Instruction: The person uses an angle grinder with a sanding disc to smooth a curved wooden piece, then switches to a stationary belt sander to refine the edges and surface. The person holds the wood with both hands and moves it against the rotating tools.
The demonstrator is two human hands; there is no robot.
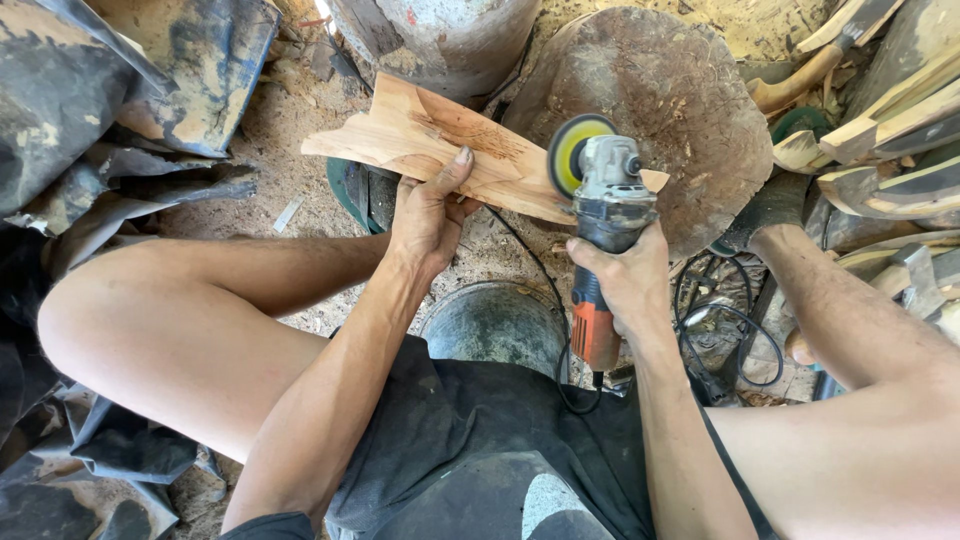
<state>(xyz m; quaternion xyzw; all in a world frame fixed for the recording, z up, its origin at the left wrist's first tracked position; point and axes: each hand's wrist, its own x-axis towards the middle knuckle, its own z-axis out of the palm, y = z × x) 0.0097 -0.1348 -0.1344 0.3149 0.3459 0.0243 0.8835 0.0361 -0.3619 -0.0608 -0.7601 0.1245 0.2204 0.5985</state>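
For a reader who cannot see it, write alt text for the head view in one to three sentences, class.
Seen from above, a seated person's left hand presses a rough, pale wood piece against a round stump, while the right hand holds an orange and grey angle grinder whose disc is at the wood. Sawdust, offcuts and a black cable lie around.

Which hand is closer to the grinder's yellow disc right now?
Right. The right hand grips the grinder body just below the yellow disc; the left hand presses the wood piece farther left.
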